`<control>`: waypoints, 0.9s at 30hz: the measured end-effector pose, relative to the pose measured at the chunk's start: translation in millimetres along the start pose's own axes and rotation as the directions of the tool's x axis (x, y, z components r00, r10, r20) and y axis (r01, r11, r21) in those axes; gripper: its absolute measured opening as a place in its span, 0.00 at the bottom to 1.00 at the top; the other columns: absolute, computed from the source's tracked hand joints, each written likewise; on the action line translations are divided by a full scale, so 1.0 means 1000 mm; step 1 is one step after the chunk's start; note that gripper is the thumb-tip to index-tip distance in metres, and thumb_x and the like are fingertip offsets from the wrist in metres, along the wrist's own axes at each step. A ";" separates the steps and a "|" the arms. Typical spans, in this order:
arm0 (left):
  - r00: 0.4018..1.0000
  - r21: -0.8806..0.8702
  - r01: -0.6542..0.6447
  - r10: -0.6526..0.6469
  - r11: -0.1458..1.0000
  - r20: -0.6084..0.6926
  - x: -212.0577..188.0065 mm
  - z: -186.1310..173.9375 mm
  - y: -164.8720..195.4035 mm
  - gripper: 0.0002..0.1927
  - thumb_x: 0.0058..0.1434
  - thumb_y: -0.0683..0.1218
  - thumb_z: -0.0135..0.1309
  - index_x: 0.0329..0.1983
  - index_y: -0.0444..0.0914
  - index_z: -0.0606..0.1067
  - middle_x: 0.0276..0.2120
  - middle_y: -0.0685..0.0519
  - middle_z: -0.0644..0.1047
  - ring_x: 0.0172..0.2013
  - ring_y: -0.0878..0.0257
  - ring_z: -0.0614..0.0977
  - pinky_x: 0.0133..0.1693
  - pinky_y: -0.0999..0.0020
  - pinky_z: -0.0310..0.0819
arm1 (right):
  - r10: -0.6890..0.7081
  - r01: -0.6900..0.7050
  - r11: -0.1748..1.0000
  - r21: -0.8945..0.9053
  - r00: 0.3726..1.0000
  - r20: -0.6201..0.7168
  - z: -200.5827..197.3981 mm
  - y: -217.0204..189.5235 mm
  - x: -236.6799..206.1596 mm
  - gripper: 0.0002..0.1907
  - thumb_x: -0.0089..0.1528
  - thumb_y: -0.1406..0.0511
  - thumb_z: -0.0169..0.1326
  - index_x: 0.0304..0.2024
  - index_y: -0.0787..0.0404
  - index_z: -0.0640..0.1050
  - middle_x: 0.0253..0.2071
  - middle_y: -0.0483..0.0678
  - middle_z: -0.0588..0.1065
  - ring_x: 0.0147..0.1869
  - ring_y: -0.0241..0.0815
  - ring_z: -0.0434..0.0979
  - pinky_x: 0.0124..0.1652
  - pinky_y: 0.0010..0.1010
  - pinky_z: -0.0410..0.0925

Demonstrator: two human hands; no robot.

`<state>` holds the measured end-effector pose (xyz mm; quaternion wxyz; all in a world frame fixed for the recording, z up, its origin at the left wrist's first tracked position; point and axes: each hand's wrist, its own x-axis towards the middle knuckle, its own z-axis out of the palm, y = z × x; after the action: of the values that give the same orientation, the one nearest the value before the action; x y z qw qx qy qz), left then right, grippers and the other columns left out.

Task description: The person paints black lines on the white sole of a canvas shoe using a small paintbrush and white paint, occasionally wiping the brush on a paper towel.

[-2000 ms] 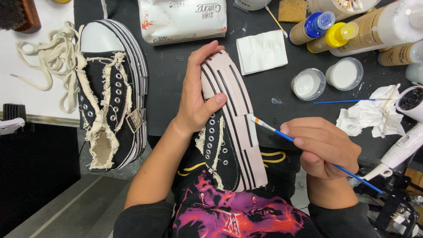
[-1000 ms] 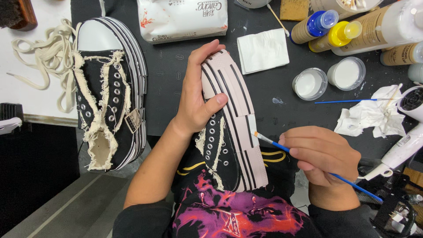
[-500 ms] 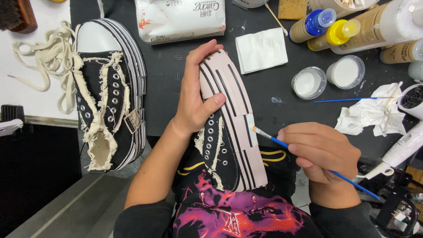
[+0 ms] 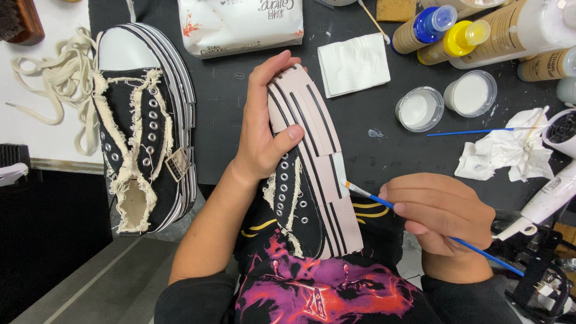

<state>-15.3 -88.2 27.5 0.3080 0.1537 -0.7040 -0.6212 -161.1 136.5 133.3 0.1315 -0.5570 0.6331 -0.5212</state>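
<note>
My left hand (image 4: 264, 129) grips a black canvas sneaker (image 4: 309, 174) turned on its side, thumb pressed on the pinkish-white striped sole wall. My right hand (image 4: 441, 216) holds a thin blue-handled paintbrush (image 4: 384, 203), and its tip touches the sole's side near a pale patch. The shoe rests over my lap, toe pointing away from me. A matching frayed black sneaker (image 4: 144, 126) lies flat on the black mat (image 4: 228, 108) to the left, without laces.
Two open jars of white paint (image 4: 420, 108) (image 4: 471, 93), a second blue brush (image 4: 474, 131), crumpled tissue (image 4: 504, 150), a folded white napkin (image 4: 354, 63), squeeze bottles (image 4: 462, 39), a white wipes pack (image 4: 240, 24) and loose cream laces (image 4: 54, 78) lie around. A white hair dryer (image 4: 549, 198) sits at right.
The brush tip slid down the sole's side from the upper part of the pale patch toward its lower edge. My left hand and the shoe stayed still.
</note>
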 end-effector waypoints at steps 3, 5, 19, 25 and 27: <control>1.000 0.030 -0.005 0.005 1.000 -0.002 0.000 0.000 -0.001 0.43 0.66 0.65 0.53 0.76 0.36 0.57 0.67 0.44 0.68 0.65 0.57 0.70 0.69 0.63 0.60 | -0.033 0.032 0.999 0.017 0.998 0.052 -0.002 -0.001 0.002 0.18 0.69 0.58 0.53 0.34 0.68 0.76 0.31 0.54 0.77 0.39 0.52 0.83 0.41 0.36 0.77; 1.000 0.034 -0.006 0.006 0.999 -0.001 -0.001 0.000 -0.001 0.43 0.66 0.65 0.53 0.76 0.36 0.57 0.67 0.44 0.68 0.65 0.57 0.70 0.70 0.63 0.60 | -0.024 0.022 0.999 0.033 0.998 0.053 -0.003 -0.002 0.001 0.18 0.68 0.58 0.54 0.34 0.67 0.76 0.31 0.53 0.78 0.39 0.52 0.84 0.41 0.37 0.77; 1.000 0.012 0.005 -0.005 1.000 0.003 -0.001 -0.001 -0.001 0.43 0.66 0.64 0.54 0.76 0.36 0.57 0.67 0.44 0.68 0.65 0.57 0.70 0.70 0.64 0.60 | -0.081 0.079 0.996 0.031 0.995 0.050 -0.004 0.000 -0.002 0.19 0.69 0.58 0.53 0.32 0.68 0.76 0.29 0.54 0.77 0.36 0.53 0.83 0.37 0.36 0.76; 1.000 -0.007 0.010 -0.010 1.000 0.006 -0.002 0.000 -0.001 0.44 0.66 0.64 0.54 0.76 0.36 0.57 0.68 0.44 0.68 0.65 0.57 0.70 0.70 0.63 0.60 | 0.161 -0.129 0.970 0.207 0.976 -0.148 0.002 0.003 -0.015 0.21 0.71 0.56 0.56 0.34 0.69 0.76 0.30 0.58 0.76 0.31 0.51 0.81 0.33 0.33 0.76; 1.000 0.003 0.007 -0.007 1.000 0.006 -0.002 0.000 -0.001 0.43 0.66 0.64 0.54 0.76 0.36 0.57 0.68 0.44 0.68 0.65 0.57 0.70 0.70 0.63 0.60 | 0.174 -0.127 0.956 0.265 0.971 -0.163 0.004 0.012 -0.018 0.21 0.71 0.57 0.56 0.34 0.70 0.75 0.29 0.58 0.76 0.29 0.50 0.81 0.32 0.33 0.75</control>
<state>-13.8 -87.4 26.4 0.3035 0.1549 -0.7053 -0.6216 -158.6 147.6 114.8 0.1817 -0.4350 0.6118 -0.6352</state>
